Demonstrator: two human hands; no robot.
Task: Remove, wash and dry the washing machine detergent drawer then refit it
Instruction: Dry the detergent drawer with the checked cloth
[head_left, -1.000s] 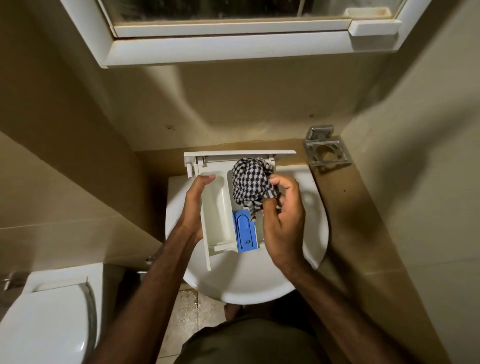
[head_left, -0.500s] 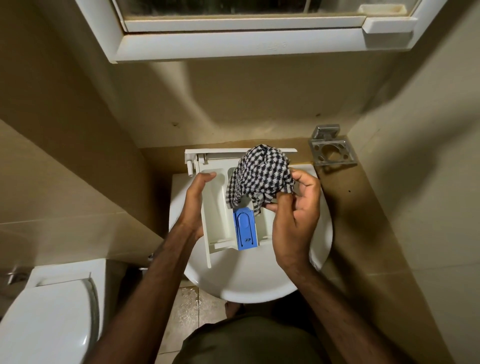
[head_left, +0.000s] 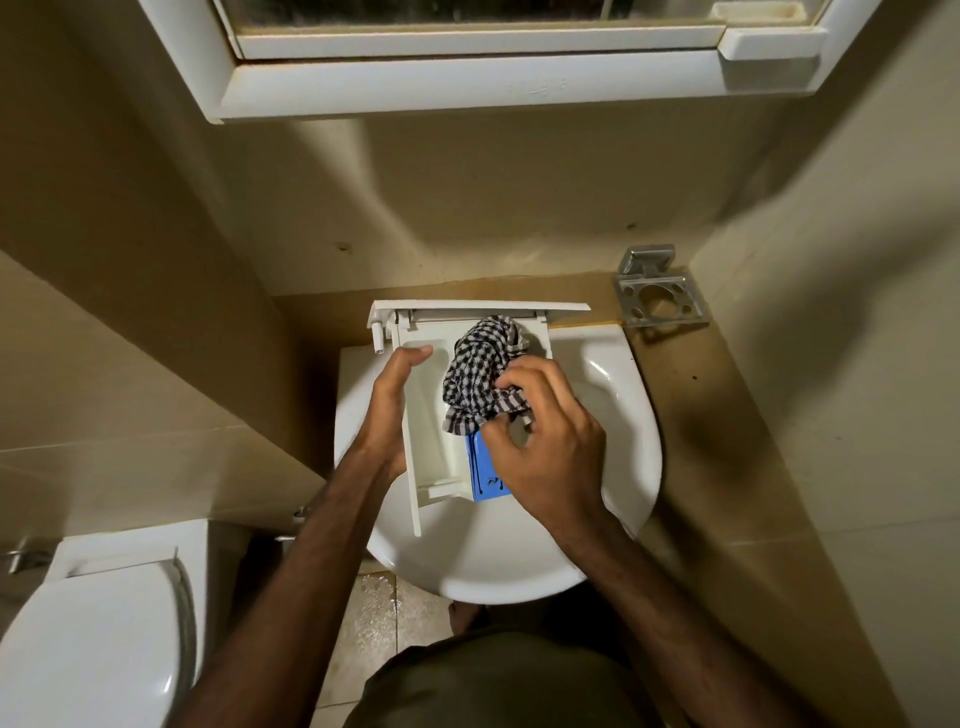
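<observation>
My right hand (head_left: 545, 447) had its fingers (head_left: 511, 376) bunched round the checked cloth (head_left: 480, 374), pressing it into the detergent drawer (head_left: 431, 415). My left hand (head_left: 389, 410) gripped the drawer's left wall, holding it over the white sink (head_left: 618, 415).

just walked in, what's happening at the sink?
A person is drying a white detergent drawer over the sink. The left hand grips the drawer's left side. The right hand holds a checked cloth bunched inside a compartment, partly covering the blue insert. The drawer is out of the machine, not yet refitted.
</observation>
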